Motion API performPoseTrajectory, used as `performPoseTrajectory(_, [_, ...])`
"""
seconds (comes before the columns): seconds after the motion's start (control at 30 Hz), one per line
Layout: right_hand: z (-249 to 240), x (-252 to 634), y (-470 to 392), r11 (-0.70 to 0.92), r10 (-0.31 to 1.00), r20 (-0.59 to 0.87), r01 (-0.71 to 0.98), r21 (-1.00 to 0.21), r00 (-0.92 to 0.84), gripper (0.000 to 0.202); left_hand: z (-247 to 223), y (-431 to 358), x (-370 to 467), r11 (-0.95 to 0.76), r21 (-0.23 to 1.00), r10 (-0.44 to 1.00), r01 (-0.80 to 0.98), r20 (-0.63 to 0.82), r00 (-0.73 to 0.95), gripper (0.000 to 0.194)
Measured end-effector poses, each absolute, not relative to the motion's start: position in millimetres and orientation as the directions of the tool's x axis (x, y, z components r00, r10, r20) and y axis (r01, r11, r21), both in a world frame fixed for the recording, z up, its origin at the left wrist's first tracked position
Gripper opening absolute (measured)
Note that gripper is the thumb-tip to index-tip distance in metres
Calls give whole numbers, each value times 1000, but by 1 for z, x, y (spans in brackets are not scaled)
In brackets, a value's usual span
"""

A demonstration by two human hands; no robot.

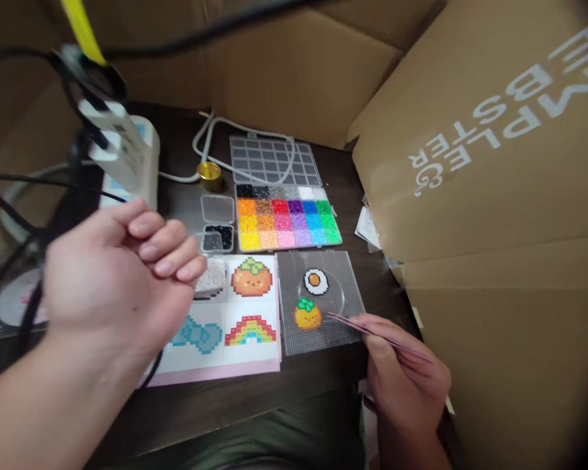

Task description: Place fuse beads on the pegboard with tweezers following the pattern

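Observation:
My right hand (404, 375) grips thin tweezers (357, 324) whose tips reach the orange bead fruit (308, 314) on the clear pegboard (294, 339). A white and yellow bead egg (315, 281) sits above the fruit on the same board. My left hand (120, 271) is raised above the table with its fingers curled in, holding nothing that I can see. It partly hides a pattern sheet (247, 310) showing an orange fruit, a rainbow and a blue bow.
A sorted tray of coloured beads (287, 219) with its clear lid (273, 160) lies behind the pegboard. Small bead boxes (218, 238) and a gold cap (209, 173) stand left of it. Cardboard boxes (494, 163) wall the right side and back. A white power strip (132, 156) with cables fills the left.

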State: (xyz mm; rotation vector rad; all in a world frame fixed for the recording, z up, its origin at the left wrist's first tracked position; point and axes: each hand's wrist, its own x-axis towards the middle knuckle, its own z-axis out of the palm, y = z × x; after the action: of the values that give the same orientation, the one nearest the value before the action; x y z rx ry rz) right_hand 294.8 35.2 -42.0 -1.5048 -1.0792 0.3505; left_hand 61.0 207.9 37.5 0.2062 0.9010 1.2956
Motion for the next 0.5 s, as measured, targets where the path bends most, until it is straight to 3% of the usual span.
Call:
performPoseTrajectory(0.13, [-32, 296, 43, 97, 731, 392, 484, -870, 558, 14, 42, 209, 61, 343, 644, 884, -683, -467, 3, 38])
performPoseTrajectory(0.33, [13, 299, 105, 282, 656, 613, 610, -740, 440, 14, 45, 209, 59, 287, 620, 897, -730, -442, -22, 45])
performPoseTrajectory(0.5, [43, 291, 175, 305, 844, 476, 507, -806, 248, 9, 46, 208, 59, 242, 637, 916, -732, -398, -44, 48])
